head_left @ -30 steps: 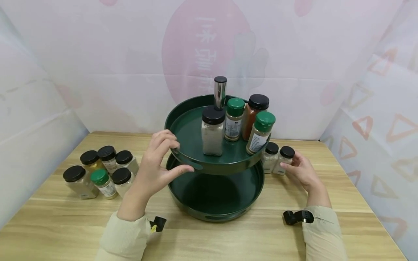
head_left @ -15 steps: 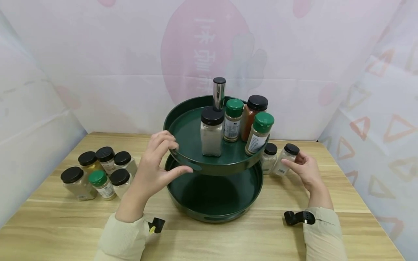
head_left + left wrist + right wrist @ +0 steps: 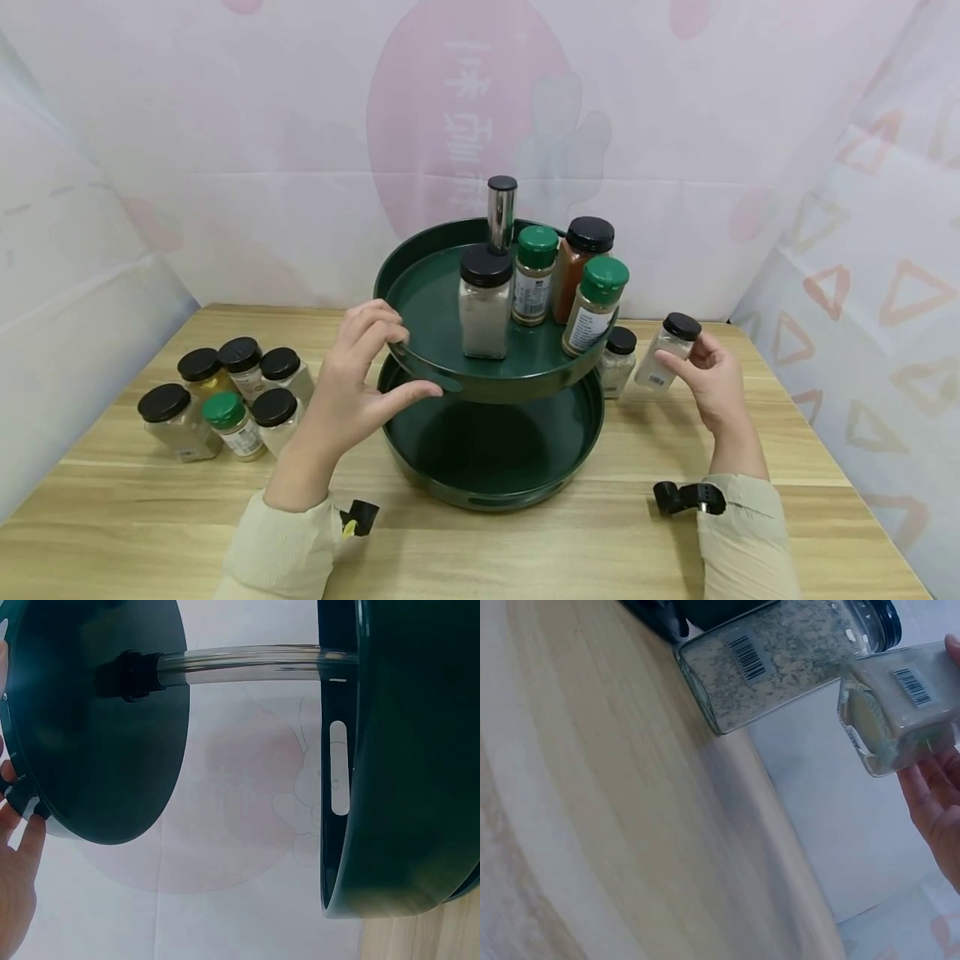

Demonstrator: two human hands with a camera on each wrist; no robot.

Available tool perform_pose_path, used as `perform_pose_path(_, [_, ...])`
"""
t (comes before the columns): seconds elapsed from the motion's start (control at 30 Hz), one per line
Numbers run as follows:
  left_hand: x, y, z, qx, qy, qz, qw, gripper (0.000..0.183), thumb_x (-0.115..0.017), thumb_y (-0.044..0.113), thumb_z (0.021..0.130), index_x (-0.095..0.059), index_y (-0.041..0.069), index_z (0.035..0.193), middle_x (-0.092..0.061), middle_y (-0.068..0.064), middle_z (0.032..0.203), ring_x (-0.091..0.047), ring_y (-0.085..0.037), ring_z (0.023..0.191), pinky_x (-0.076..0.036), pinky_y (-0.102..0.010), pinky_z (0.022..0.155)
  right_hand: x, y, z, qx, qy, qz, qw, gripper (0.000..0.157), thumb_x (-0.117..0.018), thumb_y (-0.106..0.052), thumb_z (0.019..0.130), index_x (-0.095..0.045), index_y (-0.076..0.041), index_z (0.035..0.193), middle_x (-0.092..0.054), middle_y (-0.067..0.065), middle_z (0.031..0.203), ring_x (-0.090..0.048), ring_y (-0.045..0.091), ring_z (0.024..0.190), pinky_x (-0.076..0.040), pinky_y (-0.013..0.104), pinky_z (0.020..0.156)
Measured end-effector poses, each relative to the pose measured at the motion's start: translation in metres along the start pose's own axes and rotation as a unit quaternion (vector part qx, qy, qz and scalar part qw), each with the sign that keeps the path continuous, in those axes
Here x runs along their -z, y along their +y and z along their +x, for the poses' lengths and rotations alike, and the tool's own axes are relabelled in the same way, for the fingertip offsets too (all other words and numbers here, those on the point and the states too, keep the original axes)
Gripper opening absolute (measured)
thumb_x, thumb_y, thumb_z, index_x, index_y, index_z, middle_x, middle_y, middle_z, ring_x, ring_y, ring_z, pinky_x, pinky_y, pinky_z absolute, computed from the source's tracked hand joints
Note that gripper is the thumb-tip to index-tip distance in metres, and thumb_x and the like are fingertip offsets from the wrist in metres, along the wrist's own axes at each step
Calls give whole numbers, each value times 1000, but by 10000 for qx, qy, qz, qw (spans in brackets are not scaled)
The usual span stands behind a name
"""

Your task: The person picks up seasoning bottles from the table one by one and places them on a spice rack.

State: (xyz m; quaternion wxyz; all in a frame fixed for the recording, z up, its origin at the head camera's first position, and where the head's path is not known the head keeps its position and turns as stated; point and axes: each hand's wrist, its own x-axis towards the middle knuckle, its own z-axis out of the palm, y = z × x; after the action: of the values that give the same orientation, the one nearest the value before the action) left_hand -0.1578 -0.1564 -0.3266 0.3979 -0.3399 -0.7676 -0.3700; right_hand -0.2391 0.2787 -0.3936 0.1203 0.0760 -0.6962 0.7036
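My right hand [image 3: 717, 383] grips a clear spice jar [image 3: 663, 357] with a black lid. It hangs tilted above the table, its base and barcode label [image 3: 910, 686] showing in the right wrist view. Beside it stands another black-lidded jar [image 3: 617, 365], filled with greyish flakes. My left hand [image 3: 348, 375] holds the rim of the dark green two-tier rack's upper tray [image 3: 420, 287], fingers over the edge and thumb along the outer wall. Upright on that tray are two green-capped bottles [image 3: 532, 287], a jar of red-brown spice [image 3: 576, 265] and a pale jar [image 3: 485, 312].
The rack's lower tray [image 3: 495, 450] sits on the wooden table [image 3: 570, 550], joined to the upper one by a metal post [image 3: 255, 664]. Several jars [image 3: 180, 425] with black lids and a green-capped bottle [image 3: 238, 432] cluster at the left. A printed curtain [image 3: 285, 125] hangs behind.
My right hand has lifted the spice jar off the table, up and to the right, away from the neighbouring jar. The left hand stays at the upper tray's rim.
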Motion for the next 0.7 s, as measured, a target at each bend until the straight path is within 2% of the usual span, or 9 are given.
perform_pose_path(0.13, [0, 0, 0, 16, 0, -11, 10000, 63, -69, 58, 83, -60, -3, 95, -57, -20, 106, -47, -35, 114, -36, -22, 111, -1, -7, -1, 221, 66, 116, 9997, 44, -72, 10, 84, -70, -19, 117, -72, -14, 100, -65, 0, 97, -52, 11, 86])
perform_pose_path(0.37, [0, 0, 0, 27, 4, -10, 10000, 62, -69, 58, 83, -60, -3, 95, -57, -19, 105, -48, -34, 113, -36, -22, 110, -7, -22, -2, 611, -46, -101, 9981, 45, -73, 13, 81, -69, -10, 120, -72, -14, 103, -65, 1, 101, -45, 13, 94])
perform_pose_path(0.57, [-1, 0, 0, 8, 8, -27, 10000, 62, -70, 58, 83, -60, -3, 95, -58, -19, 106, -48, -34, 113, -36, -22, 110, -13, -38, -6, 899, -108, 156, 9958, 48, -70, 19, 79, -68, -5, 119, -74, -10, 103, -67, 3, 97, -54, 15, 85])
perform_pose_path(0.7, [-1, 0, 0, 4, 11, -31, 10000, 62, -70, 58, 83, -60, -3, 95, -58, -19, 105, -48, -35, 113, -36, -22, 111, -16, -49, -10, 1098, -150, 284, 9934, 49, -68, 24, 77, -67, -1, 119, -74, -6, 101, -68, 5, 93, -56, 17, 81])
